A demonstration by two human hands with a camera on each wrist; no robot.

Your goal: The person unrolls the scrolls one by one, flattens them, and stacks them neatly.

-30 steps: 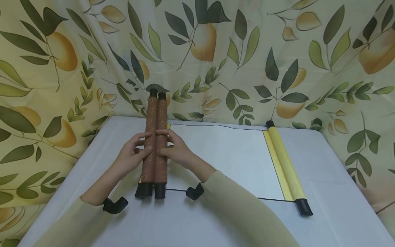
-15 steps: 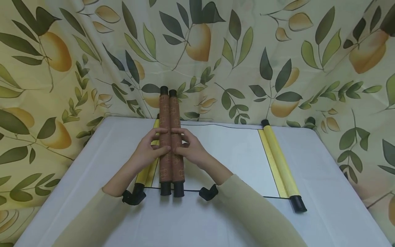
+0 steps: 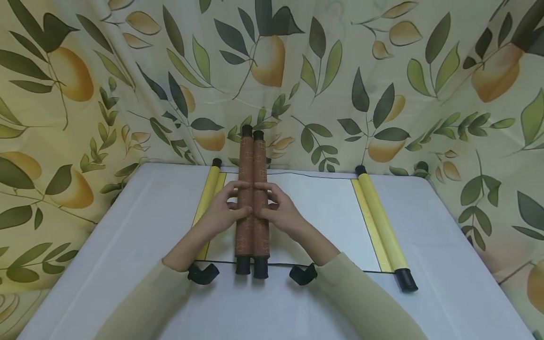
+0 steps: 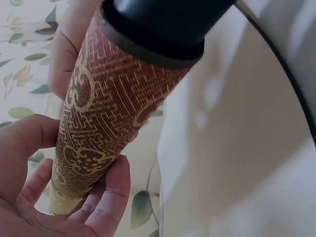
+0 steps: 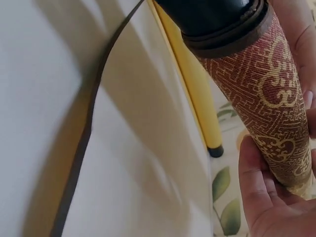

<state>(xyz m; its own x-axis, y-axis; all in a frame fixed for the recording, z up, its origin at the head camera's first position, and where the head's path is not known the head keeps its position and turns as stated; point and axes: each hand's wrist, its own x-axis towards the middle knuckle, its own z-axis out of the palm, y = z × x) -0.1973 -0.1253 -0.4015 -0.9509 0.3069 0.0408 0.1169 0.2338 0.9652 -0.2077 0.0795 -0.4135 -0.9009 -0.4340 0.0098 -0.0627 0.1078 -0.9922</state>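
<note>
Two brown patterned scroll rolls with black end caps lie side by side, held above an unrolled white scroll. My left hand grips the left roll around its middle. My right hand grips the right roll the same way. In the left wrist view the brown roll sits between my thumb and fingers. The right wrist view shows the other roll resting in my curled fingers. Yellow rollers lie at the white scroll's left end and right end.
The scroll lies on a pale grey table. A leaf-and-fruit printed curtain hangs behind and on both sides. Black wrist cameras sit near the table's front.
Both hands have carried the pair of brown rolls to the right, from over the scroll's left yellow roller to over its white sheet. The left roller now shows.
</note>
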